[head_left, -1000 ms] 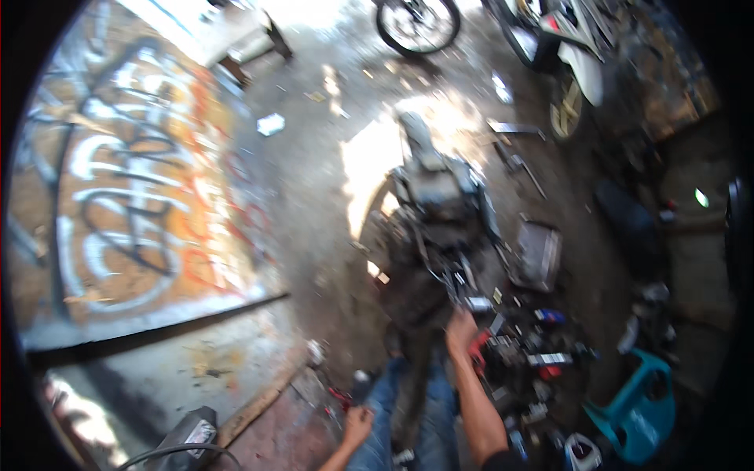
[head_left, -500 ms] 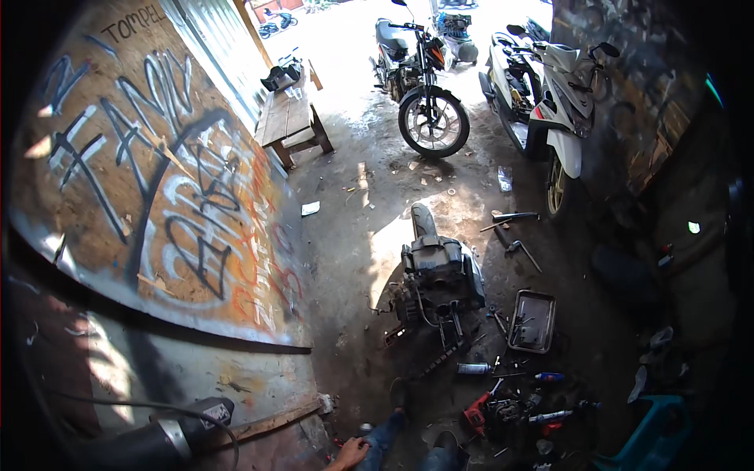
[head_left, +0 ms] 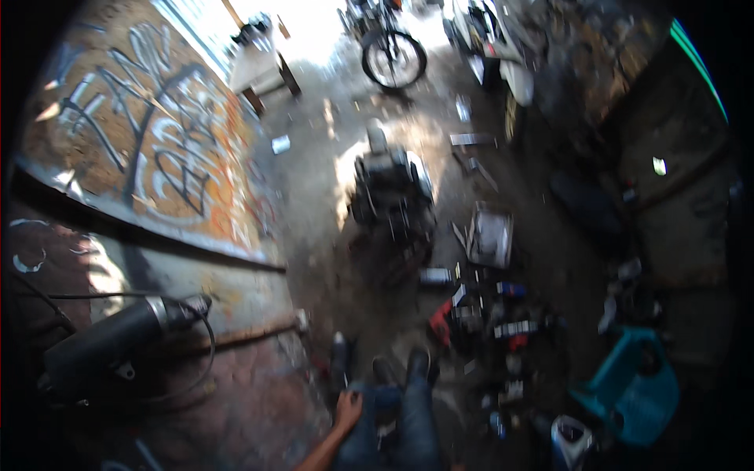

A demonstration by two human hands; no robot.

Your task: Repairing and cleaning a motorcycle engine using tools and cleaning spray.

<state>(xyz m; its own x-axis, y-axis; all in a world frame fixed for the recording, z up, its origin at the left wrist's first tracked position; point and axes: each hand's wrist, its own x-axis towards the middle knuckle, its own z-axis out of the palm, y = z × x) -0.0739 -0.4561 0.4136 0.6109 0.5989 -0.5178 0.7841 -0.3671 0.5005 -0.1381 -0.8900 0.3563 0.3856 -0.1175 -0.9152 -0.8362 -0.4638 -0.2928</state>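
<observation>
My left hand (head_left: 349,407) rests on my left thigh, near the knee of my blue jeans (head_left: 420,420). Its fingers lie over the cloth, blurred, and I see nothing held in them. My right hand is out of the picture. Ahead of my feet, a partly stripped motorcycle (head_left: 386,177) stands on the dark floor, its details smeared by motion. To its right a metal tray (head_left: 492,235) holds small parts. Closer to me are a spray can (head_left: 434,275), a blue can (head_left: 510,289) and a cluster of parts and tools around a red piece (head_left: 441,320).
On the right a teal plastic chair (head_left: 628,385) lies tipped. A black cylinder (head_left: 106,341) with a cable is on the left, below a graffiti-covered board (head_left: 181,133). Farther off stand a wooden bench (head_left: 255,72), a motorcycle (head_left: 393,59) and a white scooter (head_left: 514,78).
The view has tilted down and swung somewhat, so the floor items sit higher and more of my legs, left forearm and the teal chair show. My left hand stays on my leg.
</observation>
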